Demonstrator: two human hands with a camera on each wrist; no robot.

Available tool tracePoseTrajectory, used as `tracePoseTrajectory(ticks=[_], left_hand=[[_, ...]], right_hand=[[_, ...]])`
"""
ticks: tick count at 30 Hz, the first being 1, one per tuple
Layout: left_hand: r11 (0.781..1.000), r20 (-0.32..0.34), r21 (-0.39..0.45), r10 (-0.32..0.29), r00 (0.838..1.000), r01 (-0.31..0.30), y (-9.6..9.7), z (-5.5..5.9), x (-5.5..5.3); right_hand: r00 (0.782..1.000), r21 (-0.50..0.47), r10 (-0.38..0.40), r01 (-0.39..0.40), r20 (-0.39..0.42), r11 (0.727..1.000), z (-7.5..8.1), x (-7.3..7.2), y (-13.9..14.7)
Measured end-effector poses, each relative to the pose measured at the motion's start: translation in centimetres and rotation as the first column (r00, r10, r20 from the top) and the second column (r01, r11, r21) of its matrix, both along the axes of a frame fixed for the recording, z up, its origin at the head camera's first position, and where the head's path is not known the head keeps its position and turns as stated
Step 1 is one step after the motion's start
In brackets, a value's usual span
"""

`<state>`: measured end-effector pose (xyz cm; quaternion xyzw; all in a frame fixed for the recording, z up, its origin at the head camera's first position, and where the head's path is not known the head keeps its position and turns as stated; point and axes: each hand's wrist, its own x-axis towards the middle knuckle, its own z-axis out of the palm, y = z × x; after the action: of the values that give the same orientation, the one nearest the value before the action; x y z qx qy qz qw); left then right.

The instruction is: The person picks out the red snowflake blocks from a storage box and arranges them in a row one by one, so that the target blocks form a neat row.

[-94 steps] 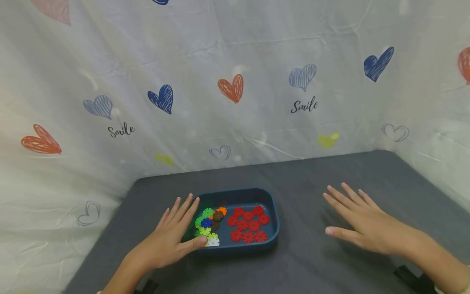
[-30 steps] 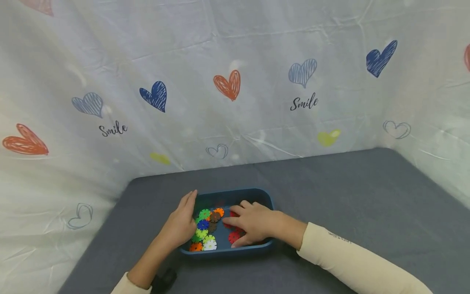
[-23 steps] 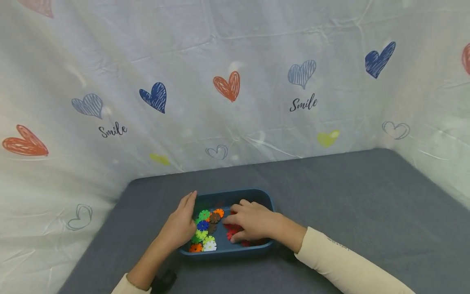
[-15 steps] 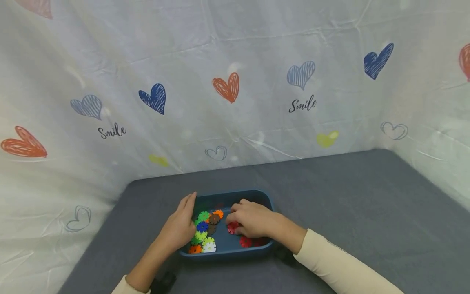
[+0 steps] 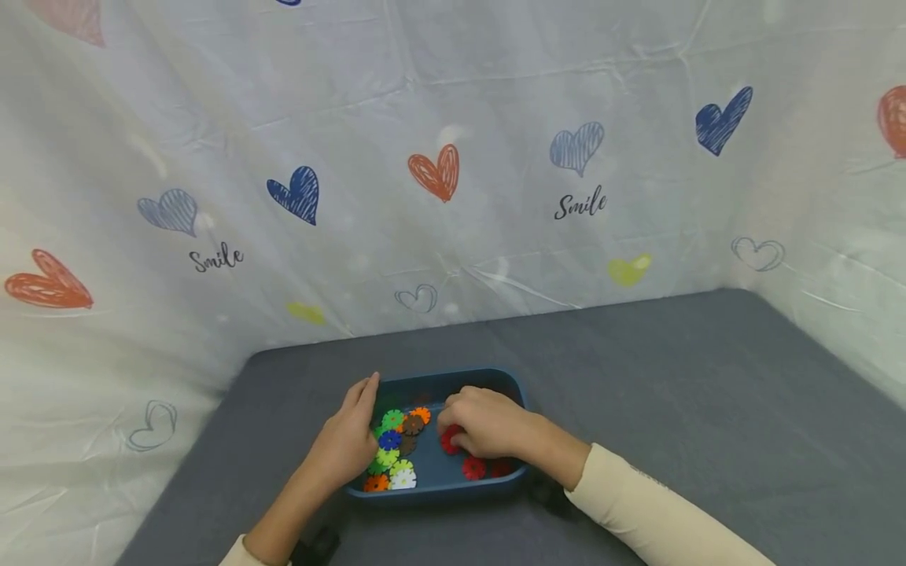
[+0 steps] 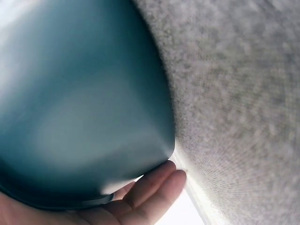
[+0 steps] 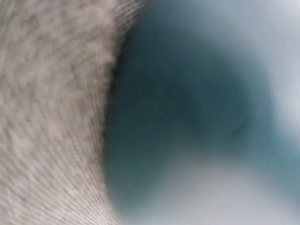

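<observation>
Grey surface [image 5: 637,393]: a blue tray [image 5: 446,494] is gripped by the left hand [image 5: 344,444]; inside, a red disc [image 5: 448,441], pinched by the right hand [image 5: 488,424], fingers curled, may be dropped if grip loosens.

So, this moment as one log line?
left grip: holds blue tray | right grip: pinches red notched disc | multicoloured discs: tray's left end

The notched disc [image 5: 450,439] in the right hand [image 5: 483,423] is red; discs [image 5: 390,439] left of that grip are green, blue, brown, orange and white, the tray [image 5: 433,465] dark blue, the curtain [image 5: 495,94] beyond heart-patterned white.
</observation>
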<state>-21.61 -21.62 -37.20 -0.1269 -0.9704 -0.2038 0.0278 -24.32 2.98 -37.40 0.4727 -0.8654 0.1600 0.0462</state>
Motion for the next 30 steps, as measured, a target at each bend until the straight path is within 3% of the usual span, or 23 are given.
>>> tracePoseTrajectory(ticks=[4, 7, 13, 23, 30], left_hand=[[0.999, -0.027, -0.049, -0.002, 1.000, 0.000, -0.1, -0.1, 0.2], [0.998, -0.038, -0.065, -0.002, 0.999, 0.000, 0.0, -0.1, 0.3], [0.996, -0.053, -0.085, -0.003, 0.999, -0.001, 0.2, 0.0, 0.5], [0.995, -0.065, -0.100, -0.004, 0.998, -0.002, 0.2, 0.2, 0.7], [0.993, -0.076, -0.119, -0.009, 0.997, -0.001, 0.3, 0.2, 0.6]], right_hand=[[0.999, -0.026, 0.019, -0.018, 0.030, 1.000, 0.0, -0.1, -0.1], [0.993, -0.038, 0.012, -0.008, 0.114, 0.999, 0.0, -0.3, -0.1], [0.957, -0.081, -0.021, 0.046, 0.289, 0.996, 0.6, -0.3, 0.4], [0.942, -0.119, -0.022, 0.065, 0.335, 0.991, 1.7, -0.6, 1.5], [0.915, -0.124, -0.031, 0.087, 0.401, 0.988, 2.2, -1.0, 2.3]])
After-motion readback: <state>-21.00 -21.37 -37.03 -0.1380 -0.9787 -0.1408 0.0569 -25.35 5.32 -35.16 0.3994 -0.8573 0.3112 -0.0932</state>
